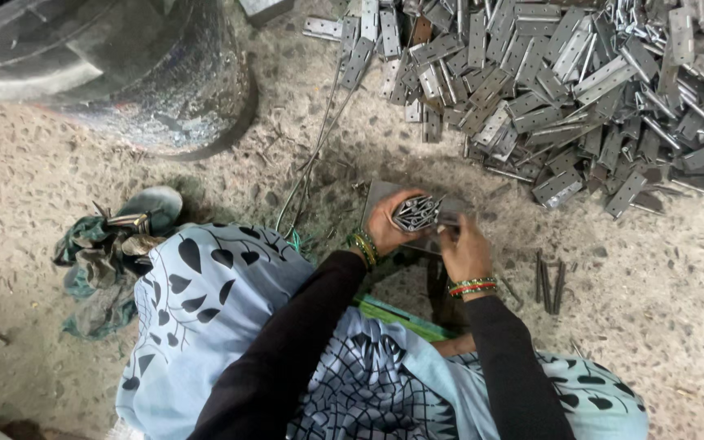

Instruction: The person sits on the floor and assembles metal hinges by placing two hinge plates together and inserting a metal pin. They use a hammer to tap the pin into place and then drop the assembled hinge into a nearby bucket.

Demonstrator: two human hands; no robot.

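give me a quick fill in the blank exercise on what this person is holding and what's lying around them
1. The left hand holds a bundle of thin metal ____.
2. The right hand touches the bundle from the ____ side.
3. A big heap of flat metal hinges lies on the ____.
4. Each wrist wears coloured ____.

Missing words: pins; right; floor; bangles

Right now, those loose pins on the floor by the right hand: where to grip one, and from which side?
Take a loose pin at mid-shaft, from above, fingers closing across its width. The pins lie flat and roughly parallel on the floor, just right of the right hand, so only their long sides are open to pinch.
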